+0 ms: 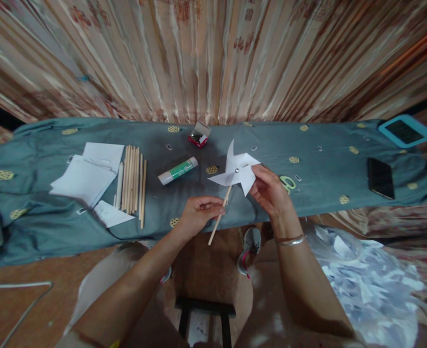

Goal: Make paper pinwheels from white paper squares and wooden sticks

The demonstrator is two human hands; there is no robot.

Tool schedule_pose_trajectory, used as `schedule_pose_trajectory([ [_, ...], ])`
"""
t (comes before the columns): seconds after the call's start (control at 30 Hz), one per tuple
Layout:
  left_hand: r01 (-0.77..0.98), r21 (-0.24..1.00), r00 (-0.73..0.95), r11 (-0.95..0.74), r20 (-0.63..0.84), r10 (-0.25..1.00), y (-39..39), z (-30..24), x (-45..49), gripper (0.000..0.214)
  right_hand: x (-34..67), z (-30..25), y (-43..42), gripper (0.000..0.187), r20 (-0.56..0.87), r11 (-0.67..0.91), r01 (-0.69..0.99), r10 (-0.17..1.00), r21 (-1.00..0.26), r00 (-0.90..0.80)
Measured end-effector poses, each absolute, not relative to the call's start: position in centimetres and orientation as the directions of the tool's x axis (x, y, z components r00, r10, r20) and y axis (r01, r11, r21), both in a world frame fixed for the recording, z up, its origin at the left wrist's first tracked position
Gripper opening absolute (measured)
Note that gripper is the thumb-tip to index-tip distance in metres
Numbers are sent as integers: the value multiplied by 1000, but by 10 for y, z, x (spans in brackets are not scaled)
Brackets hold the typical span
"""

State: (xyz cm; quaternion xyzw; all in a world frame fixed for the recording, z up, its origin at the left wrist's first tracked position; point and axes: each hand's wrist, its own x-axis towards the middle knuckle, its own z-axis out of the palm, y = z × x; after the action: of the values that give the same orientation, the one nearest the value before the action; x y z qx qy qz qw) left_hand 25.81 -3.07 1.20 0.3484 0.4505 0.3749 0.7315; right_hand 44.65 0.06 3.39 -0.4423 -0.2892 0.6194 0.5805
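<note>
A white paper pinwheel (232, 178) with a round metal pin at its centre sits at the top of a thin wooden stick (216, 225). My left hand (203, 213) pinches the stick just below the paper blades. On the other side, my right hand (269, 191) has its thumb and fingers closed on the pinwheel's right-hand blade. Its fingertips are partly hidden behind the paper. Beyond my right hand, green-handled scissors (288, 183) lie on the cloth, mostly covered from sight. A glue stick (178, 170) with a green label lies to the left of the pinwheel.
Several wooden sticks (132, 179) lie beside stacked white paper squares (85, 181). A small open red box (199, 134) stands near the table's back edge. A phone (380, 178) and a blue-framed tablet (406, 131) lie at right. Below hangs a plastic bag (373, 285) full of white paper pieces.
</note>
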Motion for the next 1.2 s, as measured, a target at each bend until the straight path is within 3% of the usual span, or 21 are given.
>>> schedule_pose_trajectory([
  [0.77,-212,870,259,445,-389,884,-30,12,255,25,438,35,-4,23,-348,-258,-513,934,-818,85],
  [1.2,-260,857,238,446,-390,889,-29,14,254,27,425,35,-8,28,-333,-278,-500,943,-820,21],
])
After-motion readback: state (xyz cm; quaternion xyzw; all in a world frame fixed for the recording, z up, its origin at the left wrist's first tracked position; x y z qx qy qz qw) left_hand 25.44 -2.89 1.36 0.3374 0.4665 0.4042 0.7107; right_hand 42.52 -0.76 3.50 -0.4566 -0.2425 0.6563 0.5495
